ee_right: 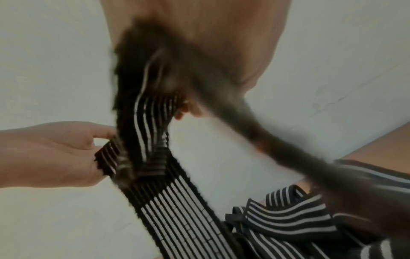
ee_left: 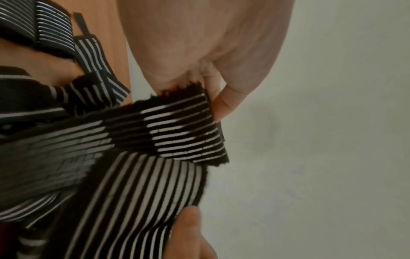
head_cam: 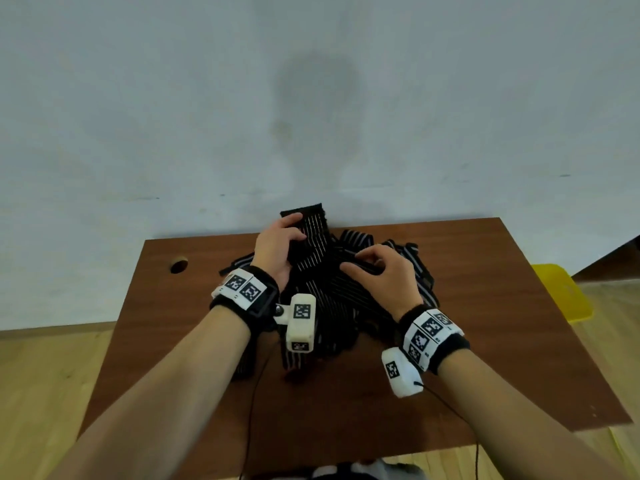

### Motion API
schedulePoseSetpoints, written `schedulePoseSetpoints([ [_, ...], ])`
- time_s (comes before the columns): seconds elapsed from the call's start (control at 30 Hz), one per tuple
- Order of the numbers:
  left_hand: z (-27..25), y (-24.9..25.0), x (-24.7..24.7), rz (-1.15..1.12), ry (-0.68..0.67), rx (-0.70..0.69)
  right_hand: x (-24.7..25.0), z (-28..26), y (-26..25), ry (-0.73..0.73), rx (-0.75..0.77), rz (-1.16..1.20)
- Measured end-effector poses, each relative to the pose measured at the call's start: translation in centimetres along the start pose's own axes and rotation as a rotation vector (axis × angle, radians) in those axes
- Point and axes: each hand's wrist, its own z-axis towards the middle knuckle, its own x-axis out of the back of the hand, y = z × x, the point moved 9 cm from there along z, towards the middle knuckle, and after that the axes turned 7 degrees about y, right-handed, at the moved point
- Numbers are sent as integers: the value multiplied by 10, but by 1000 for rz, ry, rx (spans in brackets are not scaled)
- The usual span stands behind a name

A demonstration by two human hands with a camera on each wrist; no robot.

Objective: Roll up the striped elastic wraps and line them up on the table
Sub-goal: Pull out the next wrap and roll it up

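A tangled pile of black-and-white striped elastic wraps (head_cam: 332,306) lies in the middle of the brown table (head_cam: 485,341). My left hand (head_cam: 292,232) holds up one end of a wrap (head_cam: 311,230) near the table's far edge; in the left wrist view its thumb and fingers (ee_left: 218,105) pinch that end of the wrap (ee_left: 177,133). My right hand (head_cam: 363,266) grips the same wrap a little lower, to the right. In the right wrist view the band (ee_right: 177,201) runs from the right hand (ee_right: 190,108) down past the left hand (ee_right: 55,154); part of it is blurred.
A round hole (head_cam: 179,265) is cut in the table's far left corner. A pale wall (head_cam: 311,98) stands directly behind the table. A yellow seat (head_cam: 561,292) sits past the right edge. Thin black cables (head_cam: 251,410) trail over the near edge.
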Motion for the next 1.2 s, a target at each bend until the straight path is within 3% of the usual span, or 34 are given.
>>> schedulePoseSetpoints([
  [0.2,-16,9,-12,39,31,-137,14,19,-11,-21,-112,207],
  [0.33,-26,-2,-15,24,70,-164,20,20,-16,-67,-332,711],
  [0.47,-42,1,-26,-49,88,-189,27,20,-29,-151,-399,1122],
  [0.73,-77,0,-48,31,17,-290,18,3,-15,-226,-445,902],
  [0.9,-75,-8,-51,23,-4,-243,41,7,-4,30,-327,665],
  [0.97,-75,-7,-48,17,5,-224,49,8,-10,61,-236,576],
  [1.13,-72,-8,-50,138,3,-156,51,8,-27,-21,-197,713],
  [1.2,-74,-2,-54,165,-7,-211,49,7,-30,-24,-201,718],
])
